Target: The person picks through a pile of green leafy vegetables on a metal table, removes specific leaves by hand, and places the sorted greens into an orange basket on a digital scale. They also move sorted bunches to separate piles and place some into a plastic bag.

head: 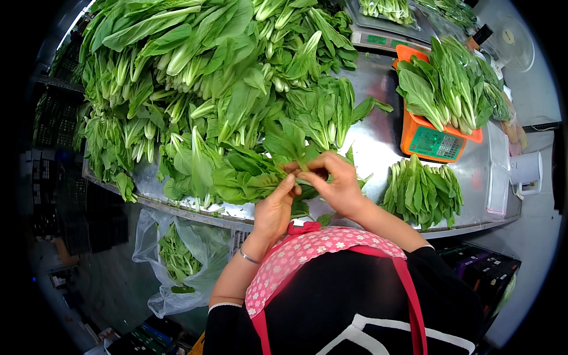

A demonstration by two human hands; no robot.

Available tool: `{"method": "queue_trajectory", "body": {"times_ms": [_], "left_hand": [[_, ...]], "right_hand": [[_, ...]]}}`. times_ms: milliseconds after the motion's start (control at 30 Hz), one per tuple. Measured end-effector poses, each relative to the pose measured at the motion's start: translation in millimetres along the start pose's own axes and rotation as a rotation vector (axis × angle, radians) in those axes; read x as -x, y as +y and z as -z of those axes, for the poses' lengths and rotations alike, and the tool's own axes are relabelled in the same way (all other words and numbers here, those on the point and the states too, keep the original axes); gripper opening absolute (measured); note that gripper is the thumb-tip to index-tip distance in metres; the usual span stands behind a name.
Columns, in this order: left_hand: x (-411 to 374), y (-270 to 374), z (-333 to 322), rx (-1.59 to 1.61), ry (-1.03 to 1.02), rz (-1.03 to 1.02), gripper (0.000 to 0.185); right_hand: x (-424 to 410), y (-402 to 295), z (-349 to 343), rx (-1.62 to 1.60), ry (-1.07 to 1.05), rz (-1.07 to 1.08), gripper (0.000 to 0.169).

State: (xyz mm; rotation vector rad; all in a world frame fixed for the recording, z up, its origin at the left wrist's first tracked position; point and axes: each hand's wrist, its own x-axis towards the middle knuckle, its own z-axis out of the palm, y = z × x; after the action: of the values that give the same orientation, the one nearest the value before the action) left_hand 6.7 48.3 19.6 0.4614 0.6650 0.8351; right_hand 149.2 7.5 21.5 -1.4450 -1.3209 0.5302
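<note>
My left hand is closed around a bunch of leafy greens, whose leaves point left. Close beside it, my right hand pinches the stem end of another leafy green between thumb and fingers; its leaf points up and away. The fingertips of both hands nearly meet, and part of the fingers is hidden. Beyond the hands a large heap of leafy greens with pale stems covers the left and middle of the metal table.
An orange digital scale bears loose greens. Nearer lies a greens bundle. Another scale stands at the back, holding bagged greens. A plastic bag with greens hangs below the table's front edge. A white jug is at right.
</note>
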Motion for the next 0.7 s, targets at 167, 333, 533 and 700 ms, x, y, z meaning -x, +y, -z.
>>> {"method": "queue_trajectory", "body": {"times_ms": [167,333,533,700], "left_hand": [[-1,-7,14,-0.008,0.031,0.048,0.017],[-9,-5,21,0.038,0.032,0.080,0.016],[-8,-4,11,-0.018,0.132,0.089,0.021],[-7,1,14,0.087,0.132,0.126,0.022]], "right_hand": [[-2,-1,-8,0.176,-0.010,0.332,0.016],[3,5,-11,-0.596,-0.081,-0.420,0.014],[3,16,-16,-0.570,-0.155,-0.476,0.012],[10,7,-18,-0.794,0.034,-0.505,0.012]]}}
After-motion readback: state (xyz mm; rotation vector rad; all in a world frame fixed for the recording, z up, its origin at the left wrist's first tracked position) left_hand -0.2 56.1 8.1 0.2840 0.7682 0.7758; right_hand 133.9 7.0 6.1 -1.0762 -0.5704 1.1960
